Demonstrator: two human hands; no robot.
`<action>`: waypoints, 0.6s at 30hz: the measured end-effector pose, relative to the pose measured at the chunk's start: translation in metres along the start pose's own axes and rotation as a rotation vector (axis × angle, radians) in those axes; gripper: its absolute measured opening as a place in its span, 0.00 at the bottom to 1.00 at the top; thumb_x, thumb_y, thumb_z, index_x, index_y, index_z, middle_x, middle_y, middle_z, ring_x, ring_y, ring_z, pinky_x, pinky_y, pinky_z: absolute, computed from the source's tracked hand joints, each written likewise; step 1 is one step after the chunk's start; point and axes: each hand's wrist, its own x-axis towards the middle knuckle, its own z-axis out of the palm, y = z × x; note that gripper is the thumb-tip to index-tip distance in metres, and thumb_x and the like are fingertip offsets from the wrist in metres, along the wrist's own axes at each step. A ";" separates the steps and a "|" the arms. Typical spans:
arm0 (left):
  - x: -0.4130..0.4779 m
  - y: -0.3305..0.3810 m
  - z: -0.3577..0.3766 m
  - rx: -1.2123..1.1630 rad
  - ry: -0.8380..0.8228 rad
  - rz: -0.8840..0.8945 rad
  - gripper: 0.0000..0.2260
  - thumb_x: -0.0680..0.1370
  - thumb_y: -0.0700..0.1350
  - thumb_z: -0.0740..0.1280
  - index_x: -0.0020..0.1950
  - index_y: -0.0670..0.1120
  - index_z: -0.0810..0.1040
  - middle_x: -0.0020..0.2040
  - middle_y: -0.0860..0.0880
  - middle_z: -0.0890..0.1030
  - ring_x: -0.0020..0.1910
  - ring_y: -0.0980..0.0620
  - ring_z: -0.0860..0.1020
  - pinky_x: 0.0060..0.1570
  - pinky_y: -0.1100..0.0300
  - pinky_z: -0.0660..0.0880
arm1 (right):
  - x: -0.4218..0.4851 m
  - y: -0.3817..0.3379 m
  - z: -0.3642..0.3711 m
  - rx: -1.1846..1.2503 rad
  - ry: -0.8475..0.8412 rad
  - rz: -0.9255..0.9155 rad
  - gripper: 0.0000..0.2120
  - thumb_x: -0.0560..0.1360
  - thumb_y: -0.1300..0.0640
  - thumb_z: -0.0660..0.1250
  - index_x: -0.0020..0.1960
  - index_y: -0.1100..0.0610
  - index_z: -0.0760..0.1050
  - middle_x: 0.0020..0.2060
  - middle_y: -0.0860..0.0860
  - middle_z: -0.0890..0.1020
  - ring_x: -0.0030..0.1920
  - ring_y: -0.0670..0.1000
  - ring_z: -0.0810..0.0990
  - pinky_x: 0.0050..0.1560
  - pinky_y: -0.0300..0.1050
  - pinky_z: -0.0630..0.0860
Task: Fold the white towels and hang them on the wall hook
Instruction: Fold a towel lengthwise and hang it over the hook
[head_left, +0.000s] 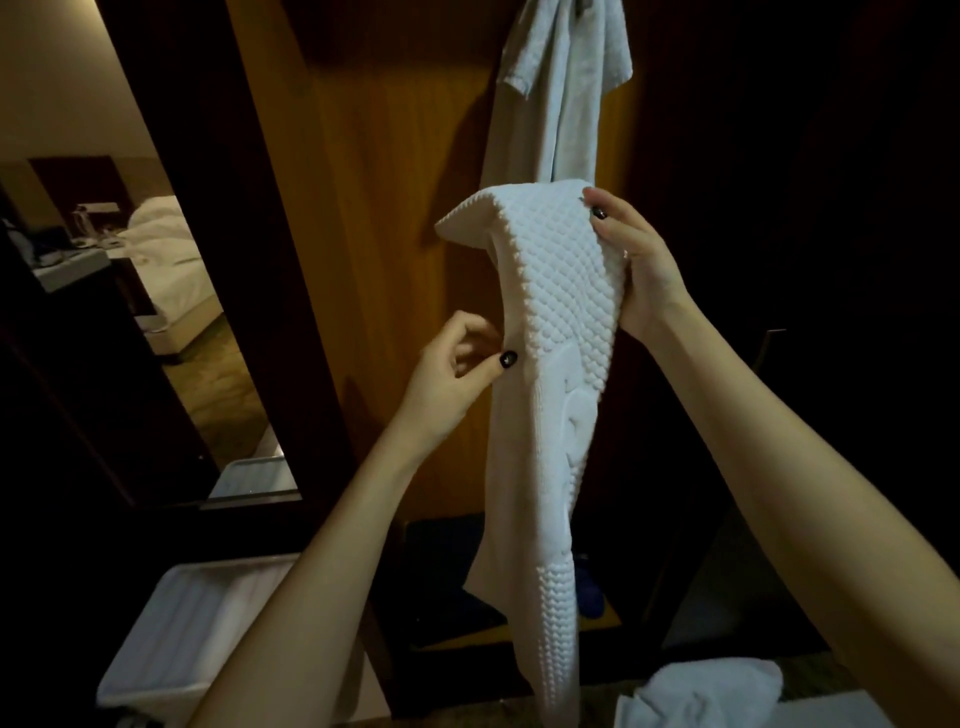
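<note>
The waffle towel hung lengthwise before the wooden wall, below a towel already hung. The right hand gripped its top fold while the left hand pinched one edge. Matching the edges first would likely keep the fold neat.

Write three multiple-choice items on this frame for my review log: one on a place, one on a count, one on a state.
1. Where is the pale towel?
A. hanging on the wood wall, above the held towel
B. spread on the floor
C. draped over a chair

2. How many hands hold the held towel?
A. none
B. one
C. two

3. How is the held towel?
A. folded into a square
B. hanging long and loose
C. rolled tight

Answers:
1 A: it hangs down the wood wall above the right hand.
2 C: the right hand grips its top and the left hand pinches its side edge.
3 B: it droops well below both hands.
</note>
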 end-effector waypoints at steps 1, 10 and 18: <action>0.000 0.002 0.000 -0.035 0.036 0.004 0.11 0.76 0.37 0.69 0.47 0.53 0.73 0.44 0.65 0.78 0.44 0.68 0.76 0.44 0.73 0.70 | 0.000 0.000 0.000 0.006 0.003 -0.001 0.10 0.77 0.63 0.63 0.55 0.54 0.77 0.43 0.49 0.86 0.43 0.48 0.85 0.40 0.41 0.80; 0.005 0.011 0.008 -0.045 0.005 0.026 0.08 0.76 0.41 0.68 0.48 0.53 0.73 0.45 0.60 0.77 0.46 0.61 0.76 0.45 0.67 0.71 | 0.001 -0.002 -0.001 0.044 0.011 -0.005 0.12 0.76 0.62 0.64 0.56 0.52 0.79 0.49 0.49 0.85 0.48 0.49 0.84 0.43 0.42 0.80; 0.004 0.011 0.014 0.005 -0.011 0.044 0.05 0.79 0.41 0.64 0.45 0.48 0.78 0.40 0.57 0.79 0.40 0.60 0.75 0.39 0.64 0.72 | 0.002 -0.005 0.003 0.046 0.003 -0.008 0.14 0.76 0.63 0.64 0.57 0.49 0.79 0.53 0.45 0.83 0.52 0.47 0.84 0.45 0.41 0.80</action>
